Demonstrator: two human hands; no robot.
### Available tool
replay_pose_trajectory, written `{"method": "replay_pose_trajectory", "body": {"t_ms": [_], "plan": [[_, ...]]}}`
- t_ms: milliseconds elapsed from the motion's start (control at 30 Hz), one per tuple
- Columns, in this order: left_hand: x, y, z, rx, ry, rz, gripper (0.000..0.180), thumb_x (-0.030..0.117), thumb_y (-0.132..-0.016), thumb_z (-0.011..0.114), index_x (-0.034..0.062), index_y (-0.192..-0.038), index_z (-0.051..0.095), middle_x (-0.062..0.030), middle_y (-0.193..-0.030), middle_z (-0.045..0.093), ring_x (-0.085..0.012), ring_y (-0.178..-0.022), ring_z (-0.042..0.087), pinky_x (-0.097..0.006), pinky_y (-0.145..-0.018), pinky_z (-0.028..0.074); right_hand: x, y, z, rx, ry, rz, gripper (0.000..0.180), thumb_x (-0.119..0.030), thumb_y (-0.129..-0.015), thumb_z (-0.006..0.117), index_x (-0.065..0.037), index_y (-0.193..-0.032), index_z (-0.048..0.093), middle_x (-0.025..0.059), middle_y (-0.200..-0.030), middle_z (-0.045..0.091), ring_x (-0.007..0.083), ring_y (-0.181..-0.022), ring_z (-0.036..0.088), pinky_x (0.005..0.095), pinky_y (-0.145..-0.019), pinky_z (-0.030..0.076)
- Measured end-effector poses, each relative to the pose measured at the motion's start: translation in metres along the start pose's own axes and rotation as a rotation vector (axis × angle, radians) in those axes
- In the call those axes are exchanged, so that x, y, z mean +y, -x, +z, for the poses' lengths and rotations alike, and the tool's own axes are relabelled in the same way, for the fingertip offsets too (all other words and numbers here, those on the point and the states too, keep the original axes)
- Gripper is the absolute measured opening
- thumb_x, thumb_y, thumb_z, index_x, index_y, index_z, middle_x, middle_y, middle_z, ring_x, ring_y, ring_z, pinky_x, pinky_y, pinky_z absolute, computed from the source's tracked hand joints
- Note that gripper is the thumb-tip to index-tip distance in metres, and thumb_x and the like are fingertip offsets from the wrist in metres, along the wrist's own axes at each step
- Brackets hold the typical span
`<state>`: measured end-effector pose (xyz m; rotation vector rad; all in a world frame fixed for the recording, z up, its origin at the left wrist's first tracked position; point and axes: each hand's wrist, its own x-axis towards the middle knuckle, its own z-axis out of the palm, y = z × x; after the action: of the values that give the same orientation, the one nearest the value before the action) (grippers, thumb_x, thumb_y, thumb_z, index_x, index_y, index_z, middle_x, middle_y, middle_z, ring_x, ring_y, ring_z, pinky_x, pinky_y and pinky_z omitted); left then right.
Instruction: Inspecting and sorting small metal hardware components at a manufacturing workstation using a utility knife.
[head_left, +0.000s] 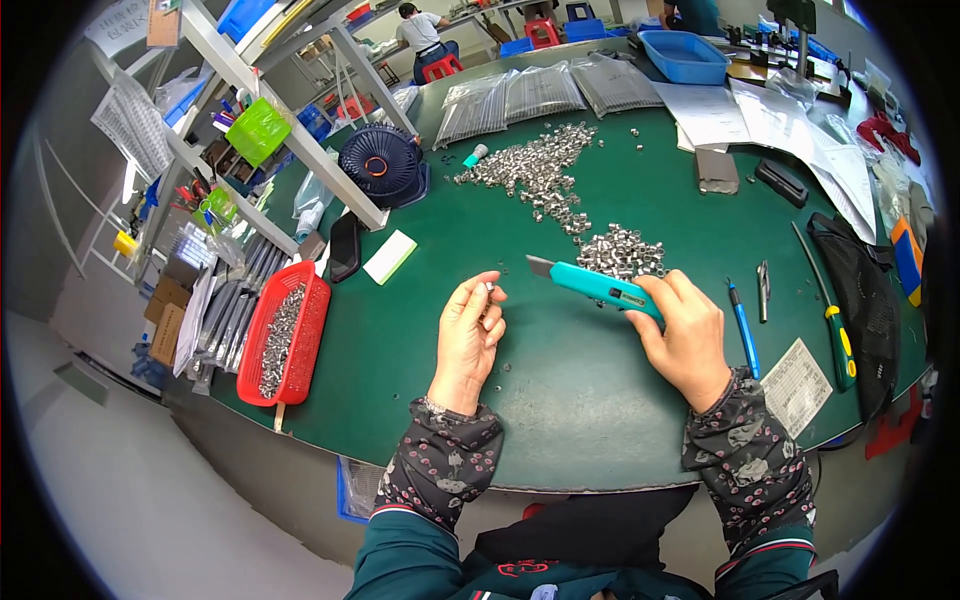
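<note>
My left hand [468, 330] pinches a small silver metal part [490, 287] between thumb and fingertips, above the green table [560, 400]. My right hand [685, 335] grips a teal utility knife [598, 286], its blade out and pointing left toward the small part, a short gap away. Just beyond the knife lies a heap of the same silver parts [622, 252]. A larger scatter of silver parts [535, 168] spreads toward the far side of the table.
A red basket [296, 335] holding silver parts hangs over the left table edge. A black phone [345, 247], a white pad [389, 257] and a dark fan [381, 163] lie left. A blue pen [743, 327], a green-handled screwdriver [832, 310], papers and a blue tray [684, 56] lie right.
</note>
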<state>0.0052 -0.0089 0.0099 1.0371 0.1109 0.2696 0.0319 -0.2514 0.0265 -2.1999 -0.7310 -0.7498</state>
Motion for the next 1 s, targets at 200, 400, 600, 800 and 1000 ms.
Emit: {"method": "replay_pose_trajectory", "body": {"t_ms": [200,400,600,800,1000], "plan": [[-0.005,0.001,-0.003,-0.052,-0.009,-0.036,0.016,0.012,-0.088,0.049,0.0026,-0.101,0.053,-0.0058,-0.080,0.054,-0.0041,-0.051,0.037,-0.015,-0.039,0.030,0.004,0.005,0.007,-0.049,-0.230,0.134,0.028,-0.014,-0.067,0.067,-0.004,-0.090,0.054,0.0102,-0.078,0.056,0.0282,-0.064,0.055,0.0360,-0.057,0.044],[-0.007,0.001,-0.002,-0.071,-0.014,-0.041,0.016,0.012,-0.088,0.050,0.0021,-0.100,0.054,-0.0053,-0.083,0.054,-0.0039,-0.053,0.037,-0.015,-0.041,0.031,0.008,0.004,0.005,-0.120,-0.310,0.156,0.024,-0.019,-0.071,0.066,-0.004,-0.088,0.057,0.0098,-0.076,0.056,0.0264,-0.064,0.056,0.0335,-0.056,0.043],[-0.008,0.000,-0.002,-0.089,-0.010,-0.033,0.014,0.012,-0.087,0.051,0.0022,-0.097,0.054,-0.0044,-0.081,0.054,-0.0041,-0.054,0.038,-0.016,-0.041,0.030,0.012,0.003,0.009,-0.172,-0.431,0.207,0.023,-0.022,-0.072,0.065,-0.004,-0.087,0.061,0.0094,-0.076,0.056,0.0245,-0.064,0.056,0.0321,-0.055,0.043],[-0.007,0.001,-0.003,-0.126,-0.015,-0.051,0.012,0.012,-0.087,0.051,0.0024,-0.094,0.054,-0.0030,-0.077,0.051,-0.0047,-0.054,0.038,-0.016,-0.041,0.030,0.009,0.002,0.007,-0.219,-0.418,0.193,0.022,-0.019,-0.072,0.065,-0.003,-0.087,0.061,0.0096,-0.076,0.057,0.0233,-0.064,0.056,0.0311,-0.056,0.043],[-0.007,0.001,-0.004,-0.109,0.070,-0.104,0.013,0.015,-0.089,0.049,0.0030,-0.094,0.053,-0.0029,-0.079,0.049,-0.0054,-0.054,0.038,-0.016,-0.041,0.030,0.012,0.000,0.006,-0.067,-0.471,0.188,0.022,-0.017,-0.072,0.065,-0.001,-0.086,0.059,0.0096,-0.075,0.056,0.0221,-0.064,0.055,0.0301,-0.057,0.043]]}}
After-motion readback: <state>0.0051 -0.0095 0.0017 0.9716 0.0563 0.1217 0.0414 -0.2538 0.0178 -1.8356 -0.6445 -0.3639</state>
